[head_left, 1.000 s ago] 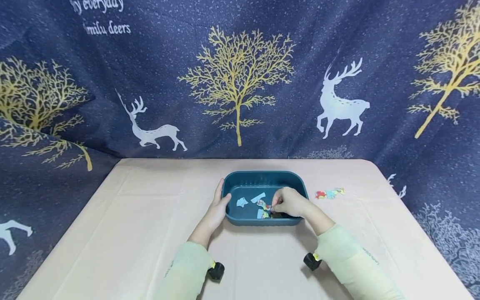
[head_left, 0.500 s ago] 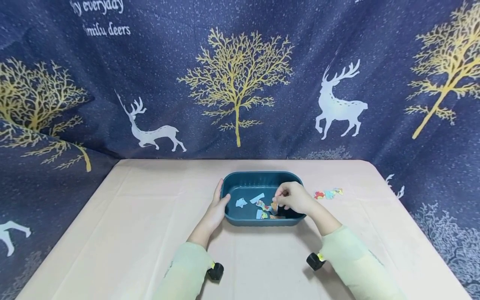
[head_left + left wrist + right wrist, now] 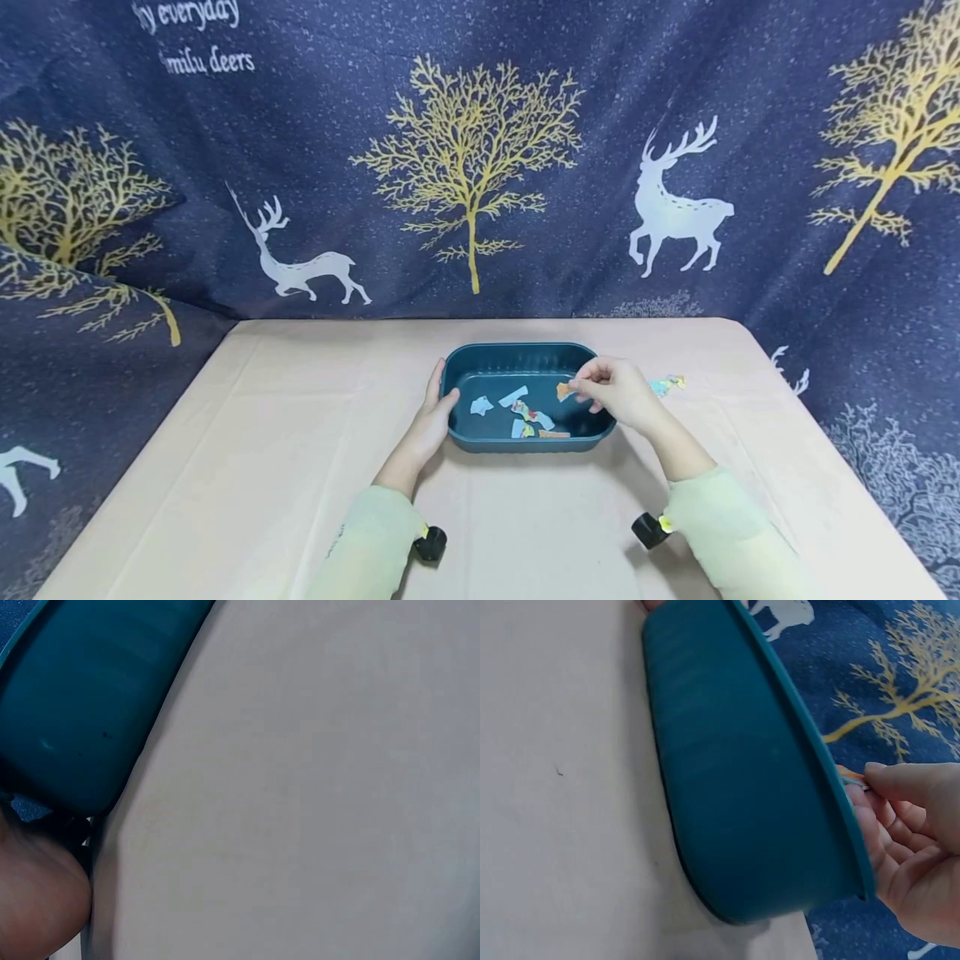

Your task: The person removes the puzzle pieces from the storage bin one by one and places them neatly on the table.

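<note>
The right hand (image 3: pixel 622 396) pinches an orange scrap (image 3: pixel 564 391) between thumb and fingers, over the right half of the tray (image 3: pixel 528 446). The orange scrap extends from the fingertips toward the tray's left end; its long axis appears short and is difficult to confirm, because the fingers cover one edge. The orange scrap is thin, with an irregular outline. The left hand (image 3: pixel 431 417) grips the tray's left end. The tray is dark teal, with rounded corners, its long axis running left to right. Pale blue and multicoloured scraps (image 3: pixel 525 411) lie on the tray floor; a patterned piece (image 3: pixel 663 385) lies right of the tray.
</note>
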Demonstrator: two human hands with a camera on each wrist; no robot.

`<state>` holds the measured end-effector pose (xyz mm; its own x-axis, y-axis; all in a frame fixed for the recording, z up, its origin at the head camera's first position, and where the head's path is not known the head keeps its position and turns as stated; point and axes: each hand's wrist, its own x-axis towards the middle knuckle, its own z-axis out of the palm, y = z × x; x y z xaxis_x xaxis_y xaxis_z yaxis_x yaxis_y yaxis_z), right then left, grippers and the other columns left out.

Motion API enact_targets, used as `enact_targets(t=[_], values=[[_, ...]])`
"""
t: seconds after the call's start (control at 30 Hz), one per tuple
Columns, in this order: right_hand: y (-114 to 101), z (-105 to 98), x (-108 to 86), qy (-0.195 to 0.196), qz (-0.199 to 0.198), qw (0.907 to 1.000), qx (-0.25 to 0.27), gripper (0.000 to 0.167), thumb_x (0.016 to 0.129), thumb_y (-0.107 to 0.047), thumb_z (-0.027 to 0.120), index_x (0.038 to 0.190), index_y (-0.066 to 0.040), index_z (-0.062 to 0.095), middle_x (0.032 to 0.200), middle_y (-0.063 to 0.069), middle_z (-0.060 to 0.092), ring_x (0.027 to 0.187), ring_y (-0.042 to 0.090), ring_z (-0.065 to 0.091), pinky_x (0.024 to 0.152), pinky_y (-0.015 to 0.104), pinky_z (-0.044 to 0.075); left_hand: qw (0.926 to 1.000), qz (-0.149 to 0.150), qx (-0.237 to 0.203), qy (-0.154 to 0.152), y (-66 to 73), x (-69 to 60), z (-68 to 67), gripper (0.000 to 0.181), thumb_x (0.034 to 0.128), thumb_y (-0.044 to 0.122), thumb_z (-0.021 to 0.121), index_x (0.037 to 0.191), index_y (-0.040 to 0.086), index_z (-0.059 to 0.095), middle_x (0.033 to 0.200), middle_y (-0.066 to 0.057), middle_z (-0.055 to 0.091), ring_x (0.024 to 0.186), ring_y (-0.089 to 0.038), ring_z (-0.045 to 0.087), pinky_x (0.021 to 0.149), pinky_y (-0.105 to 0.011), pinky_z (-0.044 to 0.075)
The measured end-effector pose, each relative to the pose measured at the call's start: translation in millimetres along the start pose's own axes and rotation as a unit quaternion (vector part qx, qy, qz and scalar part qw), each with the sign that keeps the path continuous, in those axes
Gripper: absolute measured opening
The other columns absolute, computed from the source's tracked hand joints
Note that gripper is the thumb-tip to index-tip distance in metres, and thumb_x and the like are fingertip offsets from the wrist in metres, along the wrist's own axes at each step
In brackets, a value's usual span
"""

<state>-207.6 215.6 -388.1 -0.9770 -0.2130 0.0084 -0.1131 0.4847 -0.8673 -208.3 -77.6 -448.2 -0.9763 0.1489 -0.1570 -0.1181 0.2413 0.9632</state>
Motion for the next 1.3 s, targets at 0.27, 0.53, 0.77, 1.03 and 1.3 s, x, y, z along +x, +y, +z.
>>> enact_targets(t=[0.27, 0.53, 0.77, 1.03, 1.3], values=[[9.5, -20.3, -11.3, 0.044, -0.008, 0.9988, 0.016, 0.026, 0.091, -0.025, 0.063, 0.095, 0.001, 0.062, 0.092, 0.021, 0.068, 0.074, 0.019, 0.067, 0.058, 0.029, 0.056, 1.0000, 0.002, 0.006, 0.003, 0.7, -0.6, 0.3, 0.060, 0.1027, 0.031, 0.029, 0.153, 0.031, -0.004, 0.161, -0.001, -0.002, 0.148, -0.032, -0.004, 0.112, -0.065, 0.001], [24.6, -37.7, -20.8, 0.091, 0.005, 0.9937, 0.065, 0.027, 0.091, -0.020, 0.064, 0.095, 0.006, 0.060, 0.073, -0.004, 0.066, 0.065, 0.007, 0.062, 0.055, 0.024, 0.053, 1.0000, 0.001, 0.007, -0.002, 0.6, 0.4, -0.2, 0.060, 0.1027, 0.029, 0.029, 0.153, 0.029, -0.004, 0.161, -0.003, -0.002, 0.147, -0.033, -0.004, 0.112, -0.065, 0.001], [36.5, -52.6, -26.9, 0.107, 0.004, 0.9881, 0.110, 0.019, 0.091, -0.020, 0.064, 0.091, -0.001, 0.062, 0.072, -0.010, 0.067, 0.068, 0.004, 0.065, 0.055, 0.022, 0.053, 1.0000, -0.005, 0.001, -0.007, 9.8, -4.7, -1.1, 0.060, 0.1029, 0.027, 0.028, 0.153, 0.027, -0.005, 0.161, -0.004, -0.003, 0.147, -0.033, -0.005, 0.113, -0.064, 0.000], [50.7, -64.1, -33.4, 0.141, 0.014, 0.9725, 0.185, 0.009, 0.090, -0.013, 0.064, 0.082, -0.016, 0.064, 0.072, -0.011, 0.065, 0.067, 0.003, 0.063, 0.054, 0.018, 0.053, 1.0000, -0.006, 0.006, 0.000, 0.3, 1.1, 0.6, 0.059, 0.1025, 0.032, 0.028, 0.152, 0.032, -0.005, 0.161, 0.001, -0.003, 0.148, -0.030, -0.004, 0.112, -0.065, 0.001], [62.4, -70.6, -34.6, 0.150, 0.045, 0.9607, 0.229, 0.006, 0.089, -0.015, 0.066, 0.084, -0.014, 0.064, 0.074, -0.009, 0.066, 0.069, 0.005, 0.064, 0.057, 0.019, 0.055, 0.9999, -0.009, 0.012, 0.001, -0.8, 1.8, -0.8, 0.059, 0.1025, 0.032, 0.029, 0.152, 0.033, -0.004, 0.161, 0.003, -0.002, 0.148, -0.029, -0.004, 0.113, -0.064, 0.001]])
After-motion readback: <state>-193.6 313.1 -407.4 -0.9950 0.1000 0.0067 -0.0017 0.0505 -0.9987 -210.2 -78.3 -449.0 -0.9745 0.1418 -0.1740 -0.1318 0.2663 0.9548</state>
